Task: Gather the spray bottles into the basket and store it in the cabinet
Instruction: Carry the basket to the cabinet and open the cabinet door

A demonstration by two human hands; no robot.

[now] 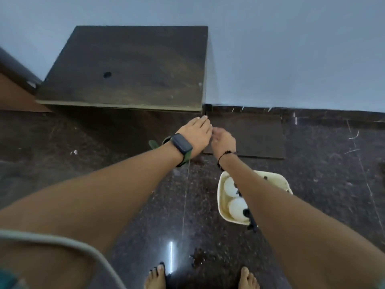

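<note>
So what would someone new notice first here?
Two forearms reach forward, the left hand and right hand meeting at the front corner of the dark cabinet. Under the right arm, a cream basket on the floor holds white spray bottles.

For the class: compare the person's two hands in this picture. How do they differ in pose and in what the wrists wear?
The left hand lies flat with straight fingers; the right hand has curled fingers. The left wrist wears a watch; the right wears a bead bracelet. Both reach toward the cabinet.
</note>
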